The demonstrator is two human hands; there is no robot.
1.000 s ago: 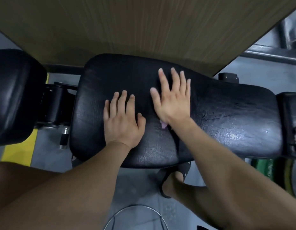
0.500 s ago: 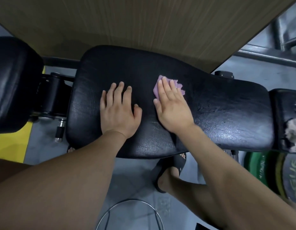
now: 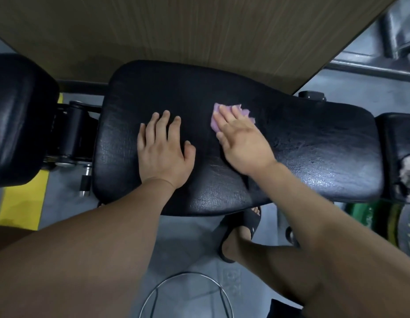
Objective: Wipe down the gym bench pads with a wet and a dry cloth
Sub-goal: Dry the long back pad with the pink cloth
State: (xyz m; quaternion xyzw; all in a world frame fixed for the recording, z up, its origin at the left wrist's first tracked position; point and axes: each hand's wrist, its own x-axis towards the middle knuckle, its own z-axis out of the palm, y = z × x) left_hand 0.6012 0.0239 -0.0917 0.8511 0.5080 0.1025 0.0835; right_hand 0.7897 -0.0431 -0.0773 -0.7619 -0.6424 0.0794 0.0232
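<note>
Black cracked-leather gym bench pad, carrying a small purple cloth pressed flat beneath the right hand; left hand rests flat to its left.

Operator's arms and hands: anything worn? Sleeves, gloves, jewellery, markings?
Nothing worn in view. The left hand and right hand are bare: no gloves, rings or watch. The left forearm and right forearm are bare to the frame edge, with no sleeve, strap or marking.

Left hand and right hand lie flat, fingers straight.
</note>
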